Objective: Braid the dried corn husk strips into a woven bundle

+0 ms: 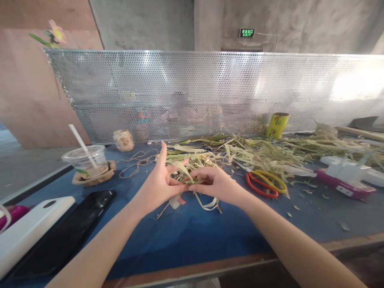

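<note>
Over the middle of the blue table, my left hand [162,180] and my right hand [214,185] meet at the fingertips. Both pinch a pale green strip of dried plant leaf [186,173] that loops up between them, and a loose curl of it hangs below the right fingers. My left thumb points upward, apart from its other fingers. Just behind the hands lies a heap of dry stalks and leaves [246,154]. A pair of scissors [265,185] with one red and one yellow handle rests to the right of my right hand.
A plastic cup [87,158] with a straw stands in a carton holder at left, near thin twine [139,162]. A black phone [69,228] and a white power bank [36,232] lie front left. At right are a purple power strip [345,186] and a yellow tube [277,126]. A perforated metal screen [195,80] closes the back.
</note>
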A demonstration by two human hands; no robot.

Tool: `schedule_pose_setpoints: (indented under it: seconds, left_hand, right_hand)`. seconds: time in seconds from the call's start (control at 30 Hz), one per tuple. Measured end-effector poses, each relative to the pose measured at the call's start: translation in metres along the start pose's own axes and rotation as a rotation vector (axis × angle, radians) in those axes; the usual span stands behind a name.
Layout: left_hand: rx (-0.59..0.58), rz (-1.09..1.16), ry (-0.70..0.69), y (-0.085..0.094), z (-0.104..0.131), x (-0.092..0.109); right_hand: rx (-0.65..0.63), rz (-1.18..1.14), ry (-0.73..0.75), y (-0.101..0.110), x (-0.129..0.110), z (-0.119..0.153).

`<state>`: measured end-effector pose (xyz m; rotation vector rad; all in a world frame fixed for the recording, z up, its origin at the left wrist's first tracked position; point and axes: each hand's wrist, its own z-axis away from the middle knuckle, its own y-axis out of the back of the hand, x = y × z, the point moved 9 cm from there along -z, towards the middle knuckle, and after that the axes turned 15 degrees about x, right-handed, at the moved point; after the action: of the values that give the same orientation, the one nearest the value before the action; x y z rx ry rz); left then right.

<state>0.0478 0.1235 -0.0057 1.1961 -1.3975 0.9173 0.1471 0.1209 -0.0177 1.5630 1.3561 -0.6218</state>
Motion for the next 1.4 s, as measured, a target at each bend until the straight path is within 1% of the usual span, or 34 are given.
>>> schedule_pose_setpoints:
  seconds: [0.07, 0.13, 0.27, 0.43, 0.57, 0.67, 0.73, 0.8, 0.87, 0.97, 1.07, 1.13, 1.2, 1.33, 1.37, 1.4]
  left_hand:
    - [0.005, -0.024, 0.008, -0.001, 0.001, 0.001]
    - [0.012, -0.054, -0.001, -0.001, 0.002, 0.004]
    - [0.013, -0.09, -0.018, -0.002, 0.004, 0.008]
    - [0.02, -0.125, -0.052, 0.003, 0.005, 0.013]
    - [0.007, -0.227, -0.013, 0.004, 0.006, 0.013]
    - [0.056, -0.285, -0.002, 0.006, 0.006, 0.013]
    - [0.115, -0.329, -0.051, 0.007, 0.006, 0.016]
    - [0.158, -0.388, -0.136, 0.008, 0.006, 0.022]
    - [0.172, -0.423, -0.216, 0.007, 0.008, 0.028]
    - [0.173, -0.397, -0.299, 0.007, 0.009, 0.034]
    - [0.229, -0.384, -0.373, 0.012, 0.008, 0.036]
    - [0.259, -0.433, -0.429, 0.013, 0.007, 0.036]
    - [0.301, -0.488, -0.486, 0.016, 0.007, 0.039]
    - [0.461, -0.516, -0.611, 0.026, 0.018, 0.058]
    - [0.458, -0.522, -0.636, 0.024, 0.021, 0.061]
    - [0.418, -0.53, -0.647, 0.02, 0.022, 0.062]
  right_hand:
    - [-0.01, -0.02, -0.027, -0.001, 0.0, 0.0]
    - [0.013, -0.034, -0.048, 0.001, -0.001, -0.001]
    - [0.039, -0.019, -0.04, 0.002, -0.004, 0.0]
    - [0.093, -0.013, -0.068, 0.005, 0.001, -0.001]
    - [0.045, -0.037, -0.075, 0.001, 0.002, 0.0]
    - [0.012, -0.04, -0.075, -0.003, 0.0, 0.001]
    - [0.005, -0.058, -0.087, -0.005, -0.001, 0.002]
    - [0.01, -0.073, -0.104, -0.007, 0.0, 0.002]
    - [0.023, -0.065, -0.126, -0.008, 0.003, 0.002]
    - [0.041, -0.064, -0.184, -0.01, 0.011, 0.002]
    - [0.039, -0.101, -0.246, -0.013, 0.018, 0.003]
    - [0.036, -0.136, -0.269, -0.014, 0.02, 0.003]
    - [0.046, -0.211, -0.291, -0.012, 0.021, 0.003]
    - [0.104, -0.439, -0.353, -0.004, 0.022, -0.001]
    - [0.128, -0.484, -0.353, -0.001, 0.021, -0.002]
    - [0.151, -0.52, -0.344, 0.002, 0.02, -0.003]
